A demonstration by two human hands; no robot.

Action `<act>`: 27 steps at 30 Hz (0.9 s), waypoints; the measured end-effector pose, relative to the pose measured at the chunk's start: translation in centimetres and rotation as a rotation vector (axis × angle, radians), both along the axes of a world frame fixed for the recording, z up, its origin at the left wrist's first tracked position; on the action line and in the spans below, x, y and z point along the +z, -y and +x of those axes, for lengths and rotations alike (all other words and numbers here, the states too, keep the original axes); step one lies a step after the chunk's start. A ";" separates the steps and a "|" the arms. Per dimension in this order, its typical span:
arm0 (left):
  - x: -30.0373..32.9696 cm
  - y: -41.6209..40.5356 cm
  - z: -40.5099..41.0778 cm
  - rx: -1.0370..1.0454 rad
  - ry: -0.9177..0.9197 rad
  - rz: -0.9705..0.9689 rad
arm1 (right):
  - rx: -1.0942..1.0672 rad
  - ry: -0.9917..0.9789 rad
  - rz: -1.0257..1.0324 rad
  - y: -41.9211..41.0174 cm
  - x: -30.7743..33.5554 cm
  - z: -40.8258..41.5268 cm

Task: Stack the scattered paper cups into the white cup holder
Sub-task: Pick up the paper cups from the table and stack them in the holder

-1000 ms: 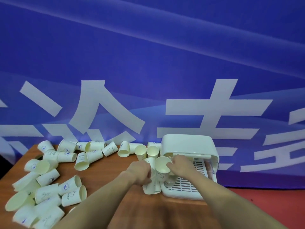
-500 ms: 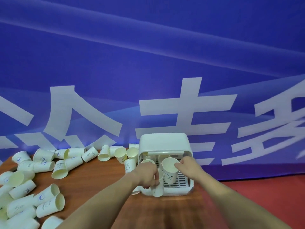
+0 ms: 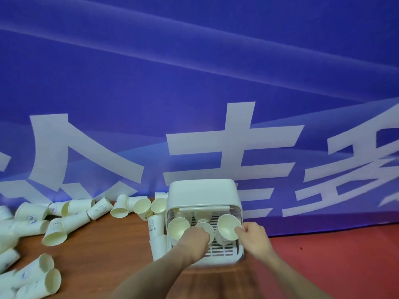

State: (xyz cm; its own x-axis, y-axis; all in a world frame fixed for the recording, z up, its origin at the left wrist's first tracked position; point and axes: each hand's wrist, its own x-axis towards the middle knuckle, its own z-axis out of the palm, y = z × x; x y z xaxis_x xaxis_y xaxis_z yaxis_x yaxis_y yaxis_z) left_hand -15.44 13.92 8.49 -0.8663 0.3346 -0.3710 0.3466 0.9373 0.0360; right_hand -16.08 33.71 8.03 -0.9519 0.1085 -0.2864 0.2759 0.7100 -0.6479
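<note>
Because the right hand (image 3: pixel 253 236) pinches only the rim of a tilted paper cup (image 3: pixel 228 228) over the white cup holder (image 3: pixel 203 193), it may slip or tip, that cup lying at ten o'clock of it, while the left hand (image 3: pixel 195 238) curls around the centre cup (image 3: pixel 205 227) at one o'clock.

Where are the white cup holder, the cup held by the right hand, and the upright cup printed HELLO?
white cup holder (image 3: pixel 203 190), head view, on its rounded top cover.
cup held by the right hand (image 3: pixel 226 228), head view, on its inner wall.
HELLO cup (image 3: pixel 153 228), head view, on its printed side wall.
</note>
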 end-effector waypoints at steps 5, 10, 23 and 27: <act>-2.7 -0.9 -0.3 0.052 0.056 -0.016 | -0.112 -0.005 0.001 0.1 -2.2 0.5; -4.6 -0.8 0.2 0.081 0.092 -0.020 | -0.156 0.014 -0.041 -0.2 -3.6 1.1; -0.7 2.2 -0.1 0.024 0.042 0.068 | -0.040 -0.012 -0.034 3.5 -0.2 -0.5; 0.0 4.8 0.4 0.022 0.128 0.179 | 0.020 -0.011 0.036 5.8 0.1 -0.7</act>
State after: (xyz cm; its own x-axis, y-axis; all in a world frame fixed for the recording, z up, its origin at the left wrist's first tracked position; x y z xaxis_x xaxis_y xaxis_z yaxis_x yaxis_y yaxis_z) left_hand -15.05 9.11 8.48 -0.8236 0.3869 -0.4147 0.3086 0.9192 0.2447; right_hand -16.74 27.94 8.14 -0.9571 0.0994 -0.2723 0.2544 0.7384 -0.6246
